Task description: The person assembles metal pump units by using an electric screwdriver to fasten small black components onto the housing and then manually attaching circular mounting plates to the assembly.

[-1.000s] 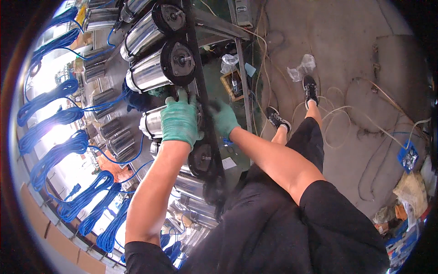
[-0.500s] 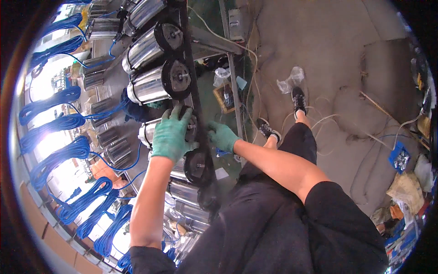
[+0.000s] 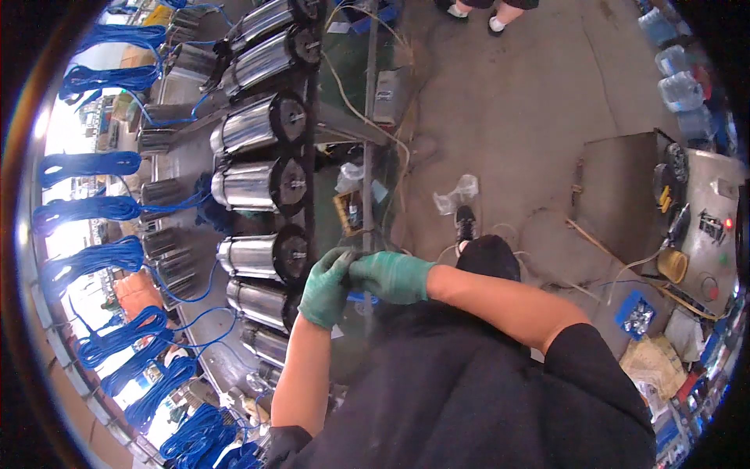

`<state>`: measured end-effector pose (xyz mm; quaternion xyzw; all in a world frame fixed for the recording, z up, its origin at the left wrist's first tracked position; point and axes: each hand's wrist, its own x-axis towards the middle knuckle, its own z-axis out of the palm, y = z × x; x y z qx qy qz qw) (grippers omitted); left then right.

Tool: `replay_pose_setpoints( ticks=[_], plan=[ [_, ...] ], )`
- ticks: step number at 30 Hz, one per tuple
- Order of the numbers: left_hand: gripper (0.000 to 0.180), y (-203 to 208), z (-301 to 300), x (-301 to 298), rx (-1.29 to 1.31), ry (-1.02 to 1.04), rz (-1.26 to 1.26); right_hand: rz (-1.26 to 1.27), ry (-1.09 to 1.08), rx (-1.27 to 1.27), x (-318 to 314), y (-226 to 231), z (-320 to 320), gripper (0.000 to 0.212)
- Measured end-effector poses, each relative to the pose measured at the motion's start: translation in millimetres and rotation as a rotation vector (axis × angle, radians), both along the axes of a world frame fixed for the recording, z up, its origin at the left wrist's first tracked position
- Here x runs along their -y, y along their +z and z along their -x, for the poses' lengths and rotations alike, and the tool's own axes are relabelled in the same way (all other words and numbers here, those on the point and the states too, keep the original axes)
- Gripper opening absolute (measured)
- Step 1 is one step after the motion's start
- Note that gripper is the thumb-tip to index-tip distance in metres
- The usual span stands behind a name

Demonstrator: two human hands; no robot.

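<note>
My left hand (image 3: 323,291) and my right hand (image 3: 394,277), both in green gloves with darkened fingertips, meet in front of my body. The fingers of both are closed and pressed together; anything between them is hidden. Just left of them lies a shiny metal motor cylinder (image 3: 248,258) with a black end ring and a short shaft facing me. Another steel cylinder (image 3: 256,302) lies nearer, partly behind my left hand. Neither hand visibly touches the cylinders. Farther up the row rests one more cylinder (image 3: 248,186), with a gap before the one beside my hands.
Coiled blue cables (image 3: 94,209) hang along the left side, their leads running to the bench. Under the bench edge stands a yellow-edged box (image 3: 348,213). A metal cabinet (image 3: 711,234) is at right, a plastic bag (image 3: 457,194) on the floor. Another person's feet (image 3: 497,25) show at top.
My left hand has come off the cylinder and moved right to meet my right hand. Both hands now press together. The view has shifted, and another person's feet have appeared at the top.
</note>
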<state>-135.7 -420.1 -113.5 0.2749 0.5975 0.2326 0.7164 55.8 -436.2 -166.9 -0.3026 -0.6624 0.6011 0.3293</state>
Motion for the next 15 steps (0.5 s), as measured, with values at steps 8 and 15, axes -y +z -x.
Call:
replay_pose_setpoints(
  ticks=[8,15],
  plan=[
    [0.026,8,-40,-8,0.067,0.155,0.003,0.094,-0.014,-0.063,-11,8,-42,0.026],
    [0.023,2,-40,-35,0.106,0.291,-0.15,0.185,-0.359,-0.281,-37,-4,-34,0.023]
  ],
)
